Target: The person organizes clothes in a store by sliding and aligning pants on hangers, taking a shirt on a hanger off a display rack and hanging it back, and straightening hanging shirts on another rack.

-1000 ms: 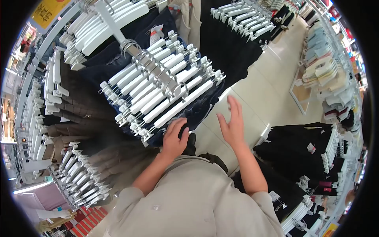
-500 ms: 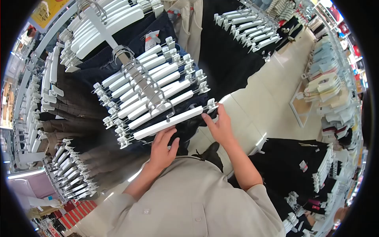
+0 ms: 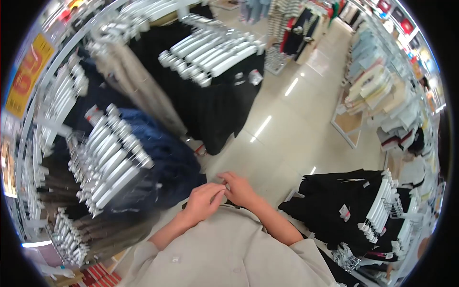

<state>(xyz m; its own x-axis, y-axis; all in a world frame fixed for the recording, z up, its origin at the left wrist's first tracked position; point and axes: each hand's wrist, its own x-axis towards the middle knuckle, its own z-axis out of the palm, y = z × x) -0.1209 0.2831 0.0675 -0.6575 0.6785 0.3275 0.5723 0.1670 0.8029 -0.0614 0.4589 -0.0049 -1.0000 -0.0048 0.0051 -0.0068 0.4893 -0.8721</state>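
Observation:
My left hand (image 3: pixel 203 201) and my right hand (image 3: pixel 237 189) meet in front of my waist, fingertips touching or nearly so. Their fingers are loosely bent, and I see nothing held in either. Left of my hands, dark blue trousers (image 3: pixel 165 162) hang from a row of white clip hangers (image 3: pixel 107 165), apart from both hands. Ahead hang black trousers (image 3: pixel 210 107) on another row of white hangers (image 3: pixel 213 48). Some blur softens the finger outlines.
More black trousers (image 3: pixel 330 205) hang at the right. Pale tops (image 3: pixel 377 86) line the far right rack. A tiled floor (image 3: pixel 277 143) runs between the racks. Beige trousers (image 3: pixel 138 79) and a yellow sign (image 3: pixel 29 76) are at the left.
My hands have left the front white hanger and come together at my waist. My view has turned right, so the hanger rows now sit farther left.

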